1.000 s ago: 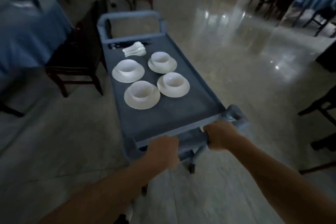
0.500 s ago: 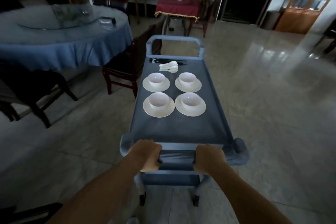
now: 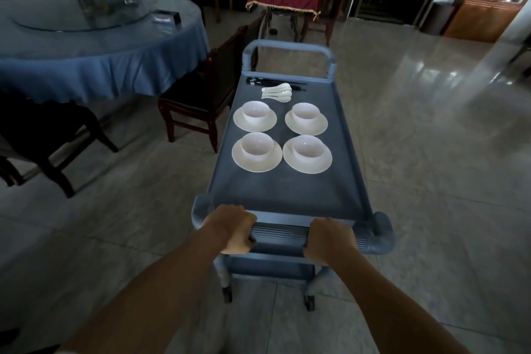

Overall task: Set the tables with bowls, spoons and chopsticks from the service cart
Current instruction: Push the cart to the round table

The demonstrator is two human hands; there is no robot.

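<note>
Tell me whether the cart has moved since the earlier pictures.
No, not visibly. The chair has its back beside the far handle of the cart, as before; only the view has swung.

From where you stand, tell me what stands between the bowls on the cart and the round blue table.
A dark wooden chair stands between the cart and the round table, close to the cart's left side, level with the bowls.

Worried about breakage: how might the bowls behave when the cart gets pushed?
The bowls look like white ceramic, so probably fragile and slippery. Each sits loose on a plate, so may slide or rattle. Low and wide, unlikely to tip.
</note>
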